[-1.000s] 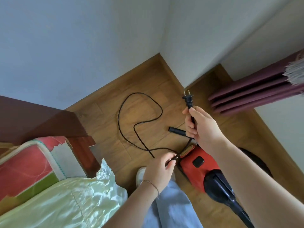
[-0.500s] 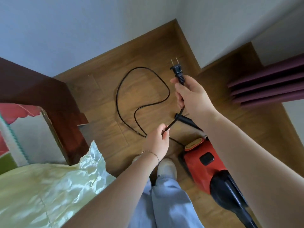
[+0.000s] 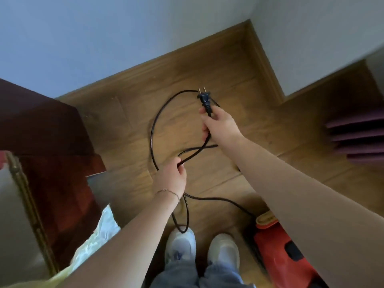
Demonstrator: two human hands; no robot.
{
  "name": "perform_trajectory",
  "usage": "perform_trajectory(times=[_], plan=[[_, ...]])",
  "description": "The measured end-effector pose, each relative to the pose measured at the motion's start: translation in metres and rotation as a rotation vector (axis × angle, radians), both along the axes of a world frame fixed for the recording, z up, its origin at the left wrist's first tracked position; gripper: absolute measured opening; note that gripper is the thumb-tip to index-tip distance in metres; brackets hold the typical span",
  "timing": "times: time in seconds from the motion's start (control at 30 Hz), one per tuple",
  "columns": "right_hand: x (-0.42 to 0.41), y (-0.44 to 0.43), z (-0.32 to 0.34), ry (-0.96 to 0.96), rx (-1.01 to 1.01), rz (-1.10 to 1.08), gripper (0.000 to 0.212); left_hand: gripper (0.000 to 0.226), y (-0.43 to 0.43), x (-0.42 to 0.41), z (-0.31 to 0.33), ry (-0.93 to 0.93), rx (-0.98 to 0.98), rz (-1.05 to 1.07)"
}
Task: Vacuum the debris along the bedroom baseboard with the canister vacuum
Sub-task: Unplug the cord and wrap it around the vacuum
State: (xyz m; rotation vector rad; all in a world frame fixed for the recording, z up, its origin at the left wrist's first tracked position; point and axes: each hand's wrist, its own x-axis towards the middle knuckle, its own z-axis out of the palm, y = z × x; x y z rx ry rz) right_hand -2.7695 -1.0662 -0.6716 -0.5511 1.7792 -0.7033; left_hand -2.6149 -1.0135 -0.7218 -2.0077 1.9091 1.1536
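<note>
My right hand [image 3: 218,124] grips the black power cord just below its two-pin plug [image 3: 204,98], which points up and away from me. Lower and to the left, my left hand [image 3: 171,176] pinches the same black cord [image 3: 152,132], whose loop hangs over the wooden floor. From my left hand the cord runs down past my shoes and right to the red canister vacuum [image 3: 278,248], which sits on the floor at the bottom right, partly hidden by my right forearm. The wooden baseboard [image 3: 264,59] follows the wall corner ahead.
A dark red wooden bed frame [image 3: 52,142] stands at the left, with pale green bedding [image 3: 97,235] beside my left arm. Maroon curtain folds [image 3: 357,138] hang at the right edge. My two white shoes [image 3: 180,246] stand on the floor boards below my hands.
Both hands have pulled more cord out of the vacuum, so slack now loops by my shoes. The view has tilted down, and the vacuum sits lower right in frame.
</note>
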Motion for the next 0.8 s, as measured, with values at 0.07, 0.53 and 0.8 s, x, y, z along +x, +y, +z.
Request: perform_trajectory(times=[0.07,0.53,0.8], plan=[[0.016,-0.011,-0.033,-0.063,0.046,-0.014,0.016,0.023,-0.009,0.017,-0.029,-0.047,0.001,0.046],[0.056,0.002,-0.152,-0.198,0.139,-0.18,0.008,0.025,-0.033,0.046,-0.138,-0.138,0.206,0.446],[0.027,0.031,-0.092,-0.147,0.119,-0.332,0.02,0.007,-0.003,0.018,-0.062,0.184,0.117,0.325]])
